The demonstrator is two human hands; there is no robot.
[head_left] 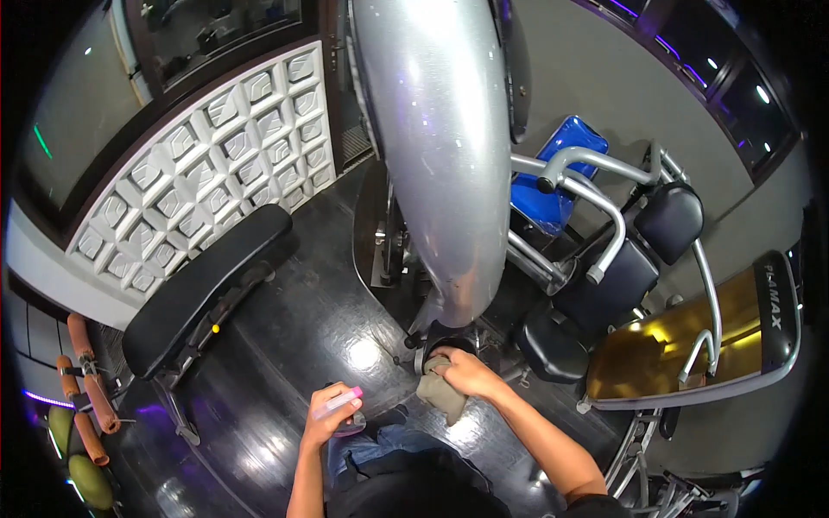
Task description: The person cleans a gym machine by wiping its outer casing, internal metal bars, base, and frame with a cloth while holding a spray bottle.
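Observation:
My left hand (326, 414) is closed around what looks like a spray bottle (338, 403), with a pink top and a clear body partly hidden by my fingers. It is held low, in front of my lap. My right hand (466, 373) grips a grey-brown cloth (442, 399) and presses it at the dark lower end of a large silver machine column (453, 173). Part of the cloth hangs down below my fingers. The fingertips are partly hidden by the cloth and the machine.
A black padded bench (207, 293) stands on the left by a white patterned wall panel (216, 147). On the right are a machine with black pads (609, 281), a blue seat (553, 194) and a gold PLAMAX board (673, 337). Orange foam rollers (91, 380) lie far left. The dark floor (328, 302) is shiny.

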